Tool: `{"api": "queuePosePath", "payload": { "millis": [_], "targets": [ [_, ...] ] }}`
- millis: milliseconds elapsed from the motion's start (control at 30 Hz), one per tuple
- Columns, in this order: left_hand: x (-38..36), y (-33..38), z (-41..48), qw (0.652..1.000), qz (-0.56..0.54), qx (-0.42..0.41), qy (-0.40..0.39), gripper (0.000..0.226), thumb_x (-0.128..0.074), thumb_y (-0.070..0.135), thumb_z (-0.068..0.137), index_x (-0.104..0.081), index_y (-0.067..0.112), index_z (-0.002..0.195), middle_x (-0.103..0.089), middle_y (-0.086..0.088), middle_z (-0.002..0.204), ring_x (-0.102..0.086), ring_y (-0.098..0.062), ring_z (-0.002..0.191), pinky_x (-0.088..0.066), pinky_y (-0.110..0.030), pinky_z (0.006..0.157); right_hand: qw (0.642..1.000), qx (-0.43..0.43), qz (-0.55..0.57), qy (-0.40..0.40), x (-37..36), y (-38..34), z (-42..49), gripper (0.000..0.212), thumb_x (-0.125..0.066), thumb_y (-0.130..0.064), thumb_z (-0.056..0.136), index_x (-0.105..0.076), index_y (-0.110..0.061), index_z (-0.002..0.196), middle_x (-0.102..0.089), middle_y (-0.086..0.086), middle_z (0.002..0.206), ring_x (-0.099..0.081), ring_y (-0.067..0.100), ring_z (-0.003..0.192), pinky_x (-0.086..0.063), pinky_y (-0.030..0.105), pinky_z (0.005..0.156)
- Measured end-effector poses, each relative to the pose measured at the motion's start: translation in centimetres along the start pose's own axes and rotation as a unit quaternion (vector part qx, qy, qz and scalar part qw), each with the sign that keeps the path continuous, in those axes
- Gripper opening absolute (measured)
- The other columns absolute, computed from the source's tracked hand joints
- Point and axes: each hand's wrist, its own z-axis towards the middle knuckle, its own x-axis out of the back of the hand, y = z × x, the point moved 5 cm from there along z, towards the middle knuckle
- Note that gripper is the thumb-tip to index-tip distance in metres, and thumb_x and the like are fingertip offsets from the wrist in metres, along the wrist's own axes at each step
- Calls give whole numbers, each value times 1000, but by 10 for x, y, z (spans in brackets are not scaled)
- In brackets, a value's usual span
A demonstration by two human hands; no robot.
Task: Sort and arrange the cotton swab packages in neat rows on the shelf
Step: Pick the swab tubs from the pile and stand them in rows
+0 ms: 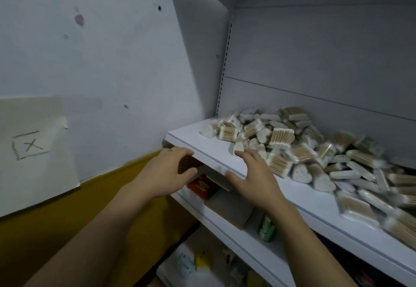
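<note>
The shelf [191, 137] lies bare left of the heaped cotton swab packages [304, 151]. The left hand [167, 169] and right hand [254, 181] are at its front edge, both released and fingers spread.

Both arms bare, reaching forward and up from bottom of frame. Left forearm [96, 226] rises from lower left; right forearm [310, 241] from lower right. Left hand [166, 172] at centre frame, palm down, fingers [180, 151] loosely spread and slightly bent, thumb [191, 171] set apart below them, nothing held. Right hand [256, 181] just right of it, palm down, fingers nearly straight, pointing up-left, thumb out to left. Hands apart, not touching. Both slightly blurred.
</note>
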Motion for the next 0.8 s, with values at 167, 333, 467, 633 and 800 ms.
{"api": "queuePosePath", "payload": {
  "millis": [167,333,467,633,800],
  "targets": [
    [-28,-19,77,999,24,-3,-31,55,-57,51,90,-43,32,140,-46,9,143,-39,-10,131,-36,-27,105,999,12,49,14,-26,24,81,61,-56,-48,89,-38,-27,143,-30,-4,152,-29,17,139,-30,35,110],
    [-21,-36,165,997,62,-15,-31,51,-57,50,90,-45,33,137,-46,11,141,-40,-10,128,-36,-26,100,995,37,86,28,-46,33,161,60,-57,-43,89,-38,-26,143,-23,-6,156,-19,13,144,-28,34,112],
    [-40,-48,207,997,68,-12,-45,51,-58,48,90,-46,32,137,-48,8,141,-42,-12,127,-37,-30,101,997,34,73,6,-61,47,201,60,-58,-41,89,-39,-24,143,-25,-1,156,-21,16,143,-26,33,112],
    [-66,-57,253,998,35,-23,-50,55,-60,46,89,-45,28,139,-49,3,140,-41,-16,128,-36,-32,100,999,30,10,-2,-66,57,242,60,-61,-38,87,-41,-23,142,-29,-1,153,-33,20,136,-35,35,104],
    [-96,-80,294,996,10,-46,-75,66,-65,52,84,-41,26,139,-48,2,139,-42,-18,126,-39,-34,99,998,37,-56,-6,-79,54,283,54,-60,-28,89,-44,-23,140,-39,-2,146,-41,21,127,-38,33,97]
  ]
}}
